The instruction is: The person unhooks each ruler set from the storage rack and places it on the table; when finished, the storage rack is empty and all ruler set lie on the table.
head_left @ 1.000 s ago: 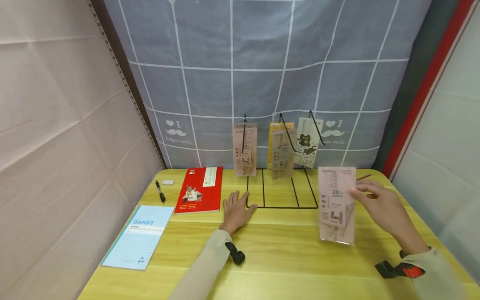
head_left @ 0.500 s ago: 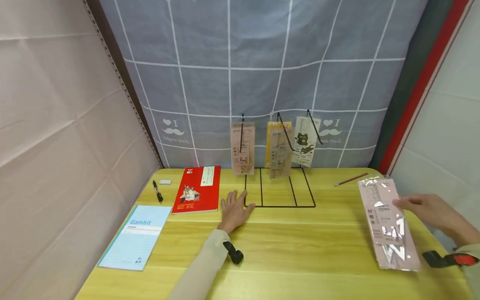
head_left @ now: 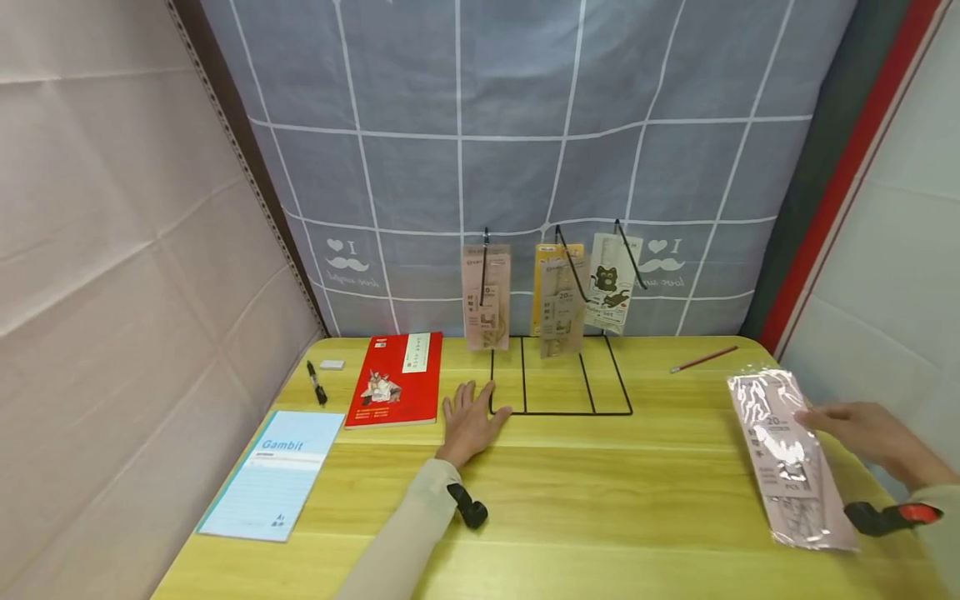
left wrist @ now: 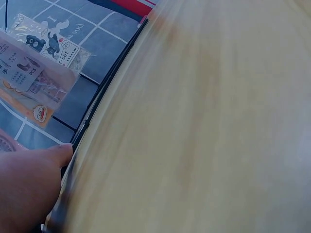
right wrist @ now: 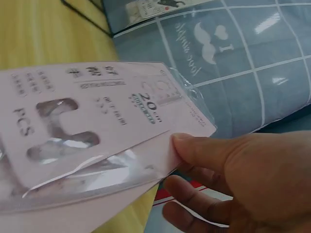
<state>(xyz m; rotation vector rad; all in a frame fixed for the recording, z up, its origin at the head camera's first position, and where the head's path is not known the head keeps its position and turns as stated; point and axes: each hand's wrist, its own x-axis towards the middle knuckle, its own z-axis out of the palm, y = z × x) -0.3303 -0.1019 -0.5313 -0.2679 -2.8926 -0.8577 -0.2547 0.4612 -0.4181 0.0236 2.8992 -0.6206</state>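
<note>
At the table's right side my right hand [head_left: 862,429] pinches a pink ruler set packet [head_left: 791,462] by its edge, thumb on the printed front. In the right wrist view the packet [right wrist: 82,121] shows its clear wrapping, a "20 cm" label and the thumb pressing near its edge. My left hand [head_left: 471,423] lies with fingers spread at the front left corner of the black wire rack's base [head_left: 562,414]. The left wrist view shows that thumb [left wrist: 60,154] against the black wire. From the rack hang a pink ruler packet [head_left: 486,308], another pink packet [head_left: 561,321] and a cat-print packet [head_left: 611,292].
A yellow packet [head_left: 537,300] hangs behind the middle pink one. Left on the table are a red book [head_left: 397,379], a blue Gambit notebook [head_left: 273,479], a black pen [head_left: 316,383] and a white eraser [head_left: 332,365]. A pencil [head_left: 703,359] lies at the back right.
My right hand has carried the pink packet from beside the rack rightward and down to the table's right side, uncovering the pencil. My left hand has stayed on the rack's base.
</note>
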